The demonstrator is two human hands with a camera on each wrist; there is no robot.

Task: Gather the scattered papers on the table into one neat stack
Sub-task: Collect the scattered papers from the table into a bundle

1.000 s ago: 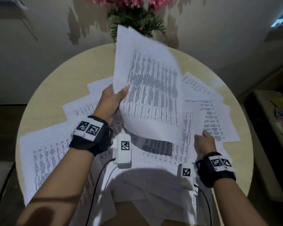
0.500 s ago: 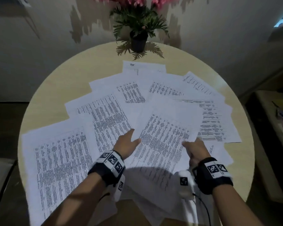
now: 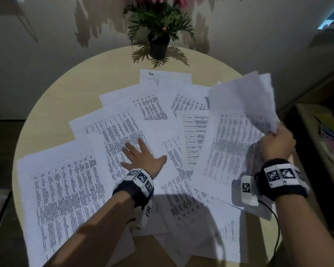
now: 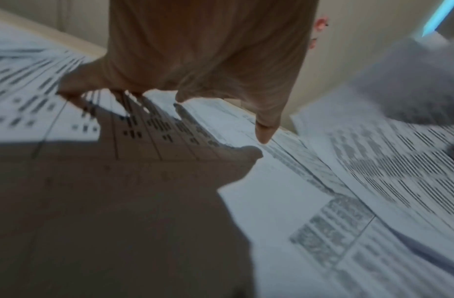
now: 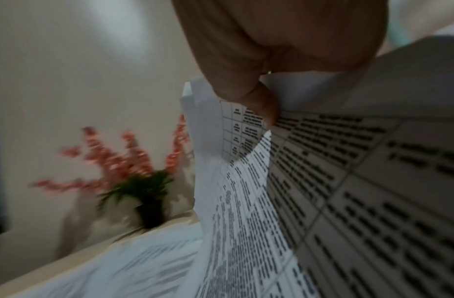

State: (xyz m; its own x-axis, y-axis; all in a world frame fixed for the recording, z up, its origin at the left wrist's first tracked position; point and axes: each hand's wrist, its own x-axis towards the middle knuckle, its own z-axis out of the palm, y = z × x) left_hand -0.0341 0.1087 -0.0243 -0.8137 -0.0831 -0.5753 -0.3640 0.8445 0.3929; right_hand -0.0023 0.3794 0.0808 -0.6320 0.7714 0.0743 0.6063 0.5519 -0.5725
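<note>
head view shows the round surface [image 3: 52,105] mostly covered by loose papers [image 3: 66,189], overlapping at odd angles and fanned from the left edge across to the right, some hanging over the near edge. nothing here reads as a neat stack yet, so i judge the task to be at an early stage: most sheets lie flat and unsorted.

the bundle [image 3: 241,120] on the right is the only gathered part. it is a few sheets lifted off the surface, curled and blurred, its edges not aligned. the right wrist view shows at least two sheets in it, splayed apart.

the plant [image 3: 158,45] stands at the far edge, clear of the papers.

the left hand [image 3: 141,158] lies flat with fingers spread, its grip released, pressing on a sheet near the middle.

the right hand [image 3: 278,145] is clenched on the bundle's edge, thumb [image 5: 261,104] pinching the sheets.

what is left, as i judge it: collect the flat sheets, join them to the bundle, square the edges and set it down.
</note>
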